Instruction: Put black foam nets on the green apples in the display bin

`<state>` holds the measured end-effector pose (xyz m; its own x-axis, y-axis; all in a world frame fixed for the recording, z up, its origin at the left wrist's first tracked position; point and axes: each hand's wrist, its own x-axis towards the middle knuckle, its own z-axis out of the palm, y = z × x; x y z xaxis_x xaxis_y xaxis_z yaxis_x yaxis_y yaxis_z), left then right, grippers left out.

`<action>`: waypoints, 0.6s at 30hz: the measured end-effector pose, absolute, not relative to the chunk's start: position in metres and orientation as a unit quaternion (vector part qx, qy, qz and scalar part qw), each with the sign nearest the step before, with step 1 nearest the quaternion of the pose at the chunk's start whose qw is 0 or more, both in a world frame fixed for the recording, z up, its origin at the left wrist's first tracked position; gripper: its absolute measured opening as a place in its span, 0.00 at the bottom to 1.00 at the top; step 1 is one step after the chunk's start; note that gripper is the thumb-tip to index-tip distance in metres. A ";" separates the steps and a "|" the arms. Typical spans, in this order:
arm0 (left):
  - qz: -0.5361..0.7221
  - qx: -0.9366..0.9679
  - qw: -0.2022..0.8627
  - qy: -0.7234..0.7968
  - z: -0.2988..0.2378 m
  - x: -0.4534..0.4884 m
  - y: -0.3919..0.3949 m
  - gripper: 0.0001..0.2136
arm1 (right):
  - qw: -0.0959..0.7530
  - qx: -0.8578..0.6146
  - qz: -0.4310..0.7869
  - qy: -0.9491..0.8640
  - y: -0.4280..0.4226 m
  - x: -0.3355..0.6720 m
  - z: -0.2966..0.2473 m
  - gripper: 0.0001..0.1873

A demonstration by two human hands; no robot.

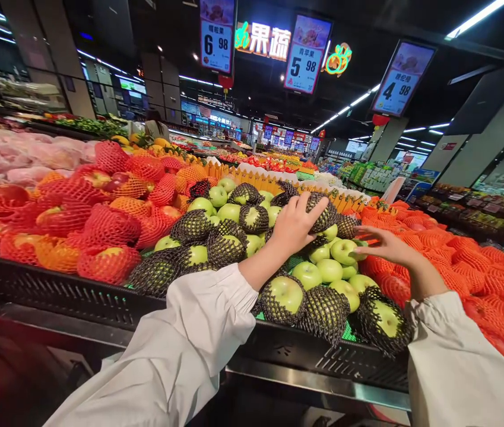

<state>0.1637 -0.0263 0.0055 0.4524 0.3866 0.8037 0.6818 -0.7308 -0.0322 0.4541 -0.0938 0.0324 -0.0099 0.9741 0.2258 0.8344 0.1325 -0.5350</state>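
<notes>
My left hand reaches over the middle of the green apple pile. Its fingers are wrapped against a green apple in a black foam net. My right hand is at the pile's right side, fingers apart and curved. Its fingertips are beside a bare green apple; whether they touch it I cannot tell. Between and below the hands lie several loose green apples. More netted apples line the front edge, some with their tops showing.
A black slotted crate holds the green apples above a metal rail. Fruit in red and orange nets is heaped to the left, red-netted fruit to the right. Price signs hang overhead.
</notes>
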 end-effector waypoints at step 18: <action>-0.513 -0.704 0.068 -0.486 0.000 0.163 -0.006 0.36 | 0.275 -0.606 0.149 -0.731 -0.030 0.313 -0.007 0.61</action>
<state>0.1633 -0.0056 -0.0001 0.0013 0.6152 0.7884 0.7544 -0.5181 0.4031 0.3131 -0.0298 -0.0070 -0.1138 0.9685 0.2217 0.8050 0.2206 -0.5507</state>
